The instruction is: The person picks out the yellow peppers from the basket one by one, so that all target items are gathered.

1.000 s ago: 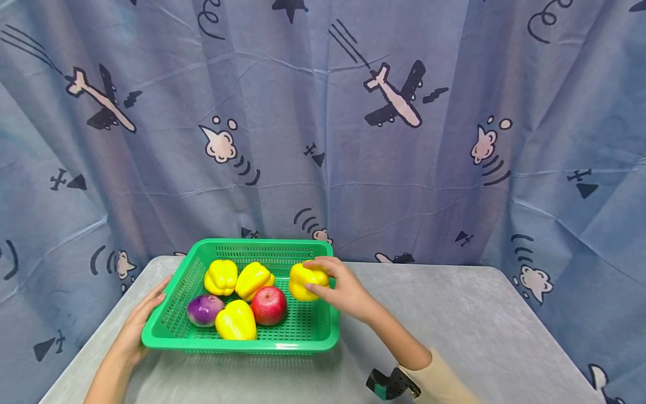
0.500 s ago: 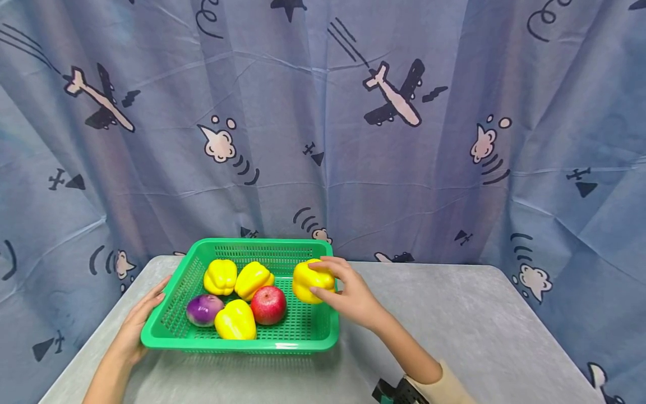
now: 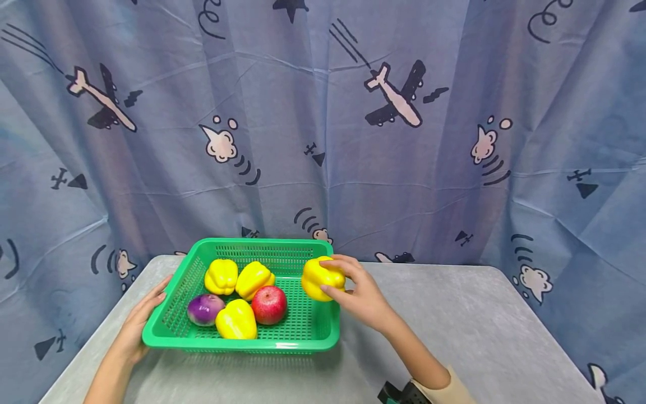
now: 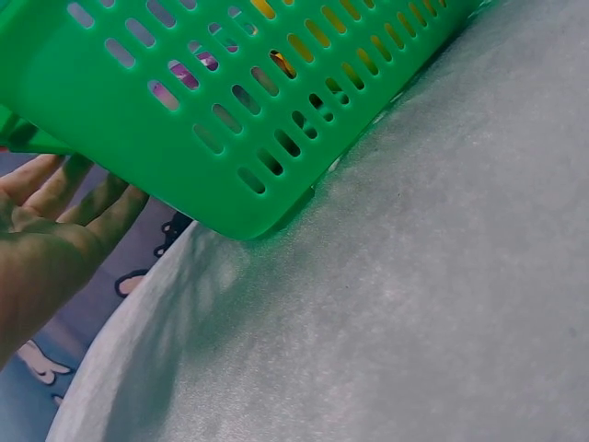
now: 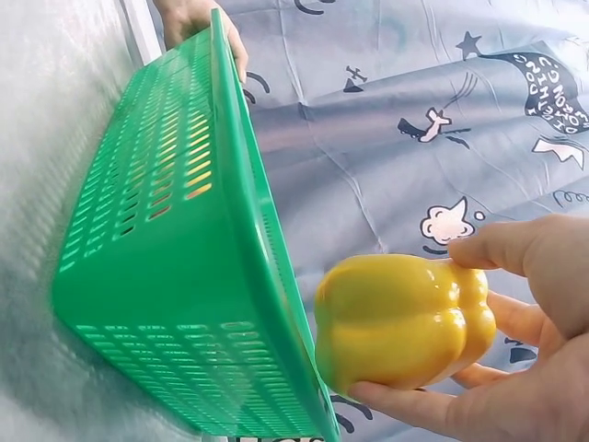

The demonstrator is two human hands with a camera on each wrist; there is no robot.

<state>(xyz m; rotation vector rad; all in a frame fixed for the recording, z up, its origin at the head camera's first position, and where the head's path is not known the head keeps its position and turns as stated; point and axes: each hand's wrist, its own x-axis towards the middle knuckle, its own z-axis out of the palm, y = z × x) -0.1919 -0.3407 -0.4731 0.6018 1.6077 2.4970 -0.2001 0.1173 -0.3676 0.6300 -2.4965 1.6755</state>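
Observation:
My right hand (image 3: 364, 297) pinches a yellow bell pepper (image 5: 400, 318) between thumb and fingers, raised above the right rim of a green plastic basket (image 3: 237, 345). Along the basket's left side, my left hand (image 3: 135, 328) rests with its fingers straight against the wall; the left wrist view shows those fingers (image 4: 69, 198) reaching under the rim. Inside the basket lie three more yellow bell peppers, one at the back left (image 3: 221, 276), one beside it (image 3: 254, 280) and one in front (image 3: 236, 320). A purple eggplant (image 3: 205, 310) and a red apple (image 3: 269, 306) lie among them.
The basket stands on a grey table (image 3: 454, 320), towards its left. Behind the table hangs a blue curtain (image 3: 282, 112) printed with airplanes. A black device (image 3: 404, 394) sits at the right wrist, by a beige sleeve (image 3: 446, 390).
My right hand has moved to the right with the bell pepper, from over the basket's inside to over its right rim. The left hand and the basket stay in place.

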